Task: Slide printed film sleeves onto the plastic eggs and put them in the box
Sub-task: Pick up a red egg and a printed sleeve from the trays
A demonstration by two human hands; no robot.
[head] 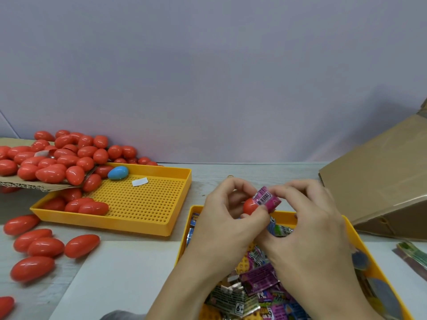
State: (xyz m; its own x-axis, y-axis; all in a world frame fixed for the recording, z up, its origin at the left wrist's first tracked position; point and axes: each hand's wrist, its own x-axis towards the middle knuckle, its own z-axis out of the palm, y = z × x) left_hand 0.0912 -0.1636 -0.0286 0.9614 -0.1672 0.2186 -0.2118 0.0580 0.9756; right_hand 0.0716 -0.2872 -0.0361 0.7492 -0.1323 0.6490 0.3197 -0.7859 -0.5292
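Note:
My left hand (225, 218) grips a red plastic egg (250, 206) at centre right, above the near yellow tray. My right hand (307, 218) pinches a pink printed film sleeve (268, 199) with a barcode, which sits partly over the egg's right end. Below my hands the near yellow tray (351, 229) holds a heap of flat printed sleeves (258, 280). An open cardboard box (379, 179) stands tilted at the right.
A second perforated yellow tray (143, 204) at the left holds several red eggs, one blue egg (117, 172) and a white slip. A big pile of red eggs (53, 155) spills off cardboard behind it. Loose red eggs (46, 248) lie at the near left. More sleeves (413, 252) lie far right.

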